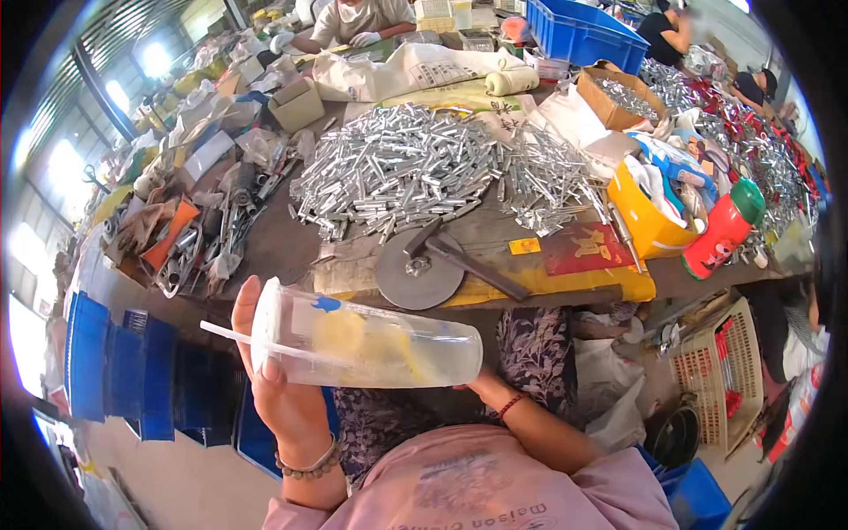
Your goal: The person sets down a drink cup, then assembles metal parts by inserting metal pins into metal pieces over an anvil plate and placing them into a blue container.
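A large clear plastic cup point(380, 340) with yellow slices in pale liquid lies tilted on its side in front of me, its white straw point(225, 332) pointing left. My left hand point(276, 389) is closed round the lid end. At the cup's base is my right hand point(484, 382); its fingers are hidden behind the cup, so their grip does not show. Beyond the cup, on the bench, a hammer point(473, 265) rests across a round grey metal disc point(415, 281). Behind them spreads a big heap of small silvery metal pieces point(402, 168).
Tools and scrap point(230, 212) crowd the bench's left side. On the right stand a yellow container point(649, 212) and a red bottle with a green cap point(724, 231). Blue bins point(132, 371) are stacked lower left; a beige basket point(720, 371) sits lower right. A gloved co-worker point(362, 22) sits opposite.
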`<move>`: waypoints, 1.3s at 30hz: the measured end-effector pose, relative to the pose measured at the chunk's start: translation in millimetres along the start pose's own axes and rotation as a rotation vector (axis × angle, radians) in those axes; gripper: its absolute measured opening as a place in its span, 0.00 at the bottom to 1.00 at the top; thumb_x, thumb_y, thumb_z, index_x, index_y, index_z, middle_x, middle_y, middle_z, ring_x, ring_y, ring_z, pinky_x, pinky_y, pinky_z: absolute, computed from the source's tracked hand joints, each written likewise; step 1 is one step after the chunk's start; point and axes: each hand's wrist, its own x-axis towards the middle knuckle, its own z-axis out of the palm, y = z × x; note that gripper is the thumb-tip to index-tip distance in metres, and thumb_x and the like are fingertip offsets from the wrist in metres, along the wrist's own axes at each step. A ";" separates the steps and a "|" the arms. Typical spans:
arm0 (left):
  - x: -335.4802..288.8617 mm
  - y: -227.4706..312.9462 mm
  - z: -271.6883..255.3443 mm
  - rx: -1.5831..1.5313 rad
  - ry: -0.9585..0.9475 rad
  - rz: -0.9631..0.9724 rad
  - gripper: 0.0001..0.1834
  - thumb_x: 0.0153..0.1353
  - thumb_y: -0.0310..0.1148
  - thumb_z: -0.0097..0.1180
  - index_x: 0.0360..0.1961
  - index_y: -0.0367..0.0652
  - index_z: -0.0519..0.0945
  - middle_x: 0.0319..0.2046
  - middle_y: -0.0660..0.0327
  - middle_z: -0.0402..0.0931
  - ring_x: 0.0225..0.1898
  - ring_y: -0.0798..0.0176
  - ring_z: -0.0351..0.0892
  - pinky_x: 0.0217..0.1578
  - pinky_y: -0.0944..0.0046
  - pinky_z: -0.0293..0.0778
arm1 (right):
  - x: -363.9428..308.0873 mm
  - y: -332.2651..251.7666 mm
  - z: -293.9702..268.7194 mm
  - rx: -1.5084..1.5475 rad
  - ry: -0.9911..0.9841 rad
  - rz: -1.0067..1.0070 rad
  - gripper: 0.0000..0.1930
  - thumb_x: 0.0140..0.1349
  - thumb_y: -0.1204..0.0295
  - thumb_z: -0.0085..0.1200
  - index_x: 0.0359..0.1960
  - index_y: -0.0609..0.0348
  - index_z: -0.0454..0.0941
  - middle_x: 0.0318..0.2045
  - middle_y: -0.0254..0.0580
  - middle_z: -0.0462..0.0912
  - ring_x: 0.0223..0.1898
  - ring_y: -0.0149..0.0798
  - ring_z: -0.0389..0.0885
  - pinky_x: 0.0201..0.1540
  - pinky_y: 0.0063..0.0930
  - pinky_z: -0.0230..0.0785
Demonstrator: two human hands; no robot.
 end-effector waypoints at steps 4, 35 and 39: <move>-1.8 -5.2 1.1 -0.015 0.000 0.024 0.59 0.53 0.58 0.73 0.77 0.38 0.57 0.63 0.48 0.73 0.64 0.51 0.74 0.67 0.50 0.71 | -8.2 -1.5 -2.1 -0.009 -0.008 -0.047 0.21 0.70 0.73 0.44 0.64 0.56 0.74 0.49 0.39 0.85 0.48 0.35 0.85 0.45 0.31 0.78; -12.9 7.6 8.1 -0.085 0.050 0.045 0.63 0.49 0.60 0.74 0.78 0.41 0.54 0.62 0.44 0.74 0.60 0.42 0.79 0.63 0.45 0.75 | -5.5 0.4 -0.3 0.028 0.063 -0.109 0.16 0.73 0.66 0.53 0.58 0.57 0.78 0.46 0.36 0.85 0.45 0.31 0.83 0.43 0.28 0.76; -11.9 7.7 8.5 -0.126 0.049 0.063 0.63 0.48 0.58 0.75 0.78 0.41 0.54 0.63 0.44 0.73 0.59 0.43 0.80 0.62 0.46 0.76 | 7.1 11.0 1.3 0.028 0.105 -0.104 0.15 0.72 0.64 0.58 0.55 0.56 0.80 0.47 0.36 0.85 0.46 0.30 0.82 0.46 0.28 0.75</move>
